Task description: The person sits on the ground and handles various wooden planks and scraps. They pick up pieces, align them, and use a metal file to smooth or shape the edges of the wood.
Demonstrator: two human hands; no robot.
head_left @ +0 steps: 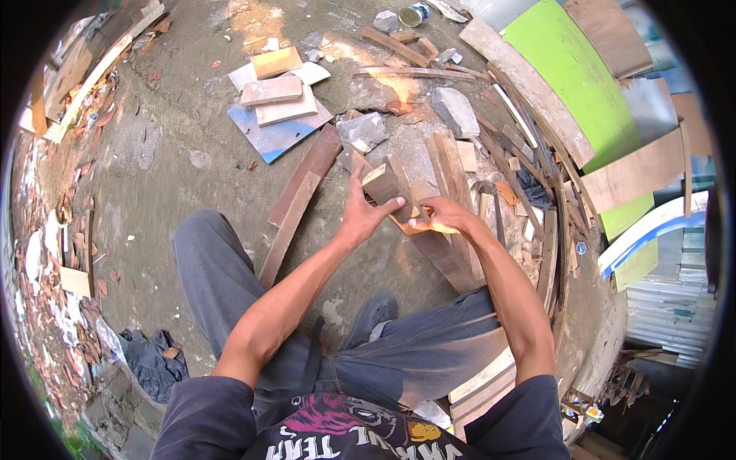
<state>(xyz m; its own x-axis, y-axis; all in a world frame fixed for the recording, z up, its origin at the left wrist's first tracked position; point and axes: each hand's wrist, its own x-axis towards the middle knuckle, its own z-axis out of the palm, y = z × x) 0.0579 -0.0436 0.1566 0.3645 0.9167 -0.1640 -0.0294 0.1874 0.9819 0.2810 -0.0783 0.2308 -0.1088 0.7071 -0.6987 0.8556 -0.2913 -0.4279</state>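
Both of my hands meet over a long brown plank (445,261) that slants across the ground in front of me. My left hand (362,212) is closed around a small wooden block (381,184), pale on one face and dark on another, with the thumb pressed on its near side. On the near right of that block, my right hand (446,215) is closed, thumb and fingers pinched at the wood's edge. What exactly sits between its fingers is hidden. A grey stone (363,132) lies just beyond the left hand.
Left of my hands lie two strips of wood (295,203). Farther off, small boards (272,90) are stacked on a blue-white panel (268,138). At right are upright planks (458,192), what looks like a hammer (484,190), a stone (455,111) and green panels (571,73).
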